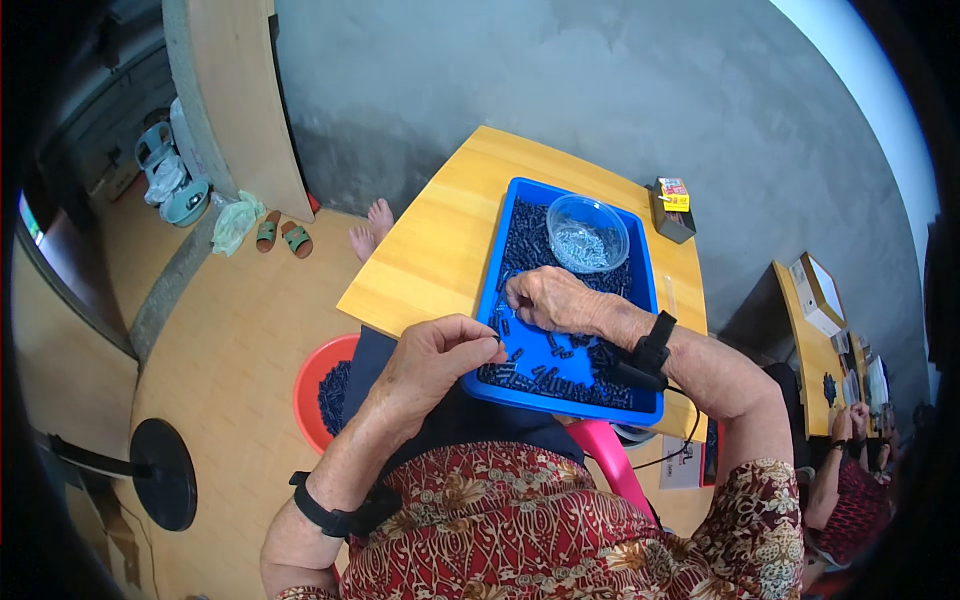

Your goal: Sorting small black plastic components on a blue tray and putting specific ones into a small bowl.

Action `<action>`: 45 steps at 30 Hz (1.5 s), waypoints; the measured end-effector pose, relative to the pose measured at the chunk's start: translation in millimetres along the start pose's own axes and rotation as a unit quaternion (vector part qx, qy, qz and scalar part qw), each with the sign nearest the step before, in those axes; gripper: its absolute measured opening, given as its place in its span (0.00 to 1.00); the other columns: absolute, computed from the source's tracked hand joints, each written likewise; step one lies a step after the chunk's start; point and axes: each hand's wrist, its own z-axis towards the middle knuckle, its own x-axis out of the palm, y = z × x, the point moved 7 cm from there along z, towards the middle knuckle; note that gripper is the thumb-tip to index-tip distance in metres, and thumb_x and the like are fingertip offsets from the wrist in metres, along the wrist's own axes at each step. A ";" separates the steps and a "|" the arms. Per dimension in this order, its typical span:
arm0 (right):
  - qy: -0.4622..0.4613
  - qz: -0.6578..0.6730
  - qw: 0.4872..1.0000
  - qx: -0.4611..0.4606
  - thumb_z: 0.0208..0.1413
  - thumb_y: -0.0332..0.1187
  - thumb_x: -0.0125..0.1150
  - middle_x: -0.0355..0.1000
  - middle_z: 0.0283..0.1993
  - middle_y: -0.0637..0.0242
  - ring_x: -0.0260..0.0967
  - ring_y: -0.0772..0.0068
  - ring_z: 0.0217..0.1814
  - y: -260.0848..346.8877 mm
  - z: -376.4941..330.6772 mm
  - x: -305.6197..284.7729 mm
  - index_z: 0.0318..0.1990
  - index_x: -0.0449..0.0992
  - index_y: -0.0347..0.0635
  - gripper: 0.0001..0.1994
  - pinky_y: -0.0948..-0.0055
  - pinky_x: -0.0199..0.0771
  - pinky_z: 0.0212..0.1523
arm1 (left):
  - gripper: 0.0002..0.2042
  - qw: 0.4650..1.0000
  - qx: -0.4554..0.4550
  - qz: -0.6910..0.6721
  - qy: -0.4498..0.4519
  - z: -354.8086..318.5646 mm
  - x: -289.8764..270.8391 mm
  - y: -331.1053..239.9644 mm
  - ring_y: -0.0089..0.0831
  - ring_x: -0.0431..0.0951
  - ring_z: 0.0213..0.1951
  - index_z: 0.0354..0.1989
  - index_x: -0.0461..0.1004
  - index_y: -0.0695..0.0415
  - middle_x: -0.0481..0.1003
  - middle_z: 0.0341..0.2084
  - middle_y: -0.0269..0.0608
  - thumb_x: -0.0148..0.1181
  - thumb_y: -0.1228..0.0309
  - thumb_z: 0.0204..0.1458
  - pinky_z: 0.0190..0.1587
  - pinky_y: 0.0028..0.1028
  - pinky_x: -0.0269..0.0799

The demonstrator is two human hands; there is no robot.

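A blue tray (657, 290) lies on the table, holding many small black plastic pieces (528, 232) heaped at its far end and scattered nearer me. A clear round tub (622, 240) of small silvery metal parts sits among them. My left hand (432, 362) is at the tray's near left edge, thumb and forefinger pinched on a small black piece, mostly hidden by the fingertips. My right hand (556, 300) reaches over the tray with its fingers curled together, tips down near loose pieces left of the tub. What those fingers hold, if anything, is hidden.
The yellow wooden table (425, 245) carries a dark box with a yellow pack (675, 194) at its far right. A red basin (308, 392) of black pieces stands on the floor at left. Green sandals (297, 239) lie beyond. Another person (850, 490) works at a far-right table.
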 end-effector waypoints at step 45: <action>-0.152 0.138 0.979 -0.004 0.52 0.25 0.63 0.70 0.29 0.63 0.70 0.70 0.31 25.7 -23.0 -56.0 0.33 0.71 0.37 0.06 0.68 0.73 0.34 | 0.10 1.000 -0.010 -0.025 -0.008 1.8 -0.8 10.0 0.25 0.78 0.40 0.40 0.79 0.61 0.80 0.34 0.39 0.63 0.68 0.55 0.50 0.25 0.69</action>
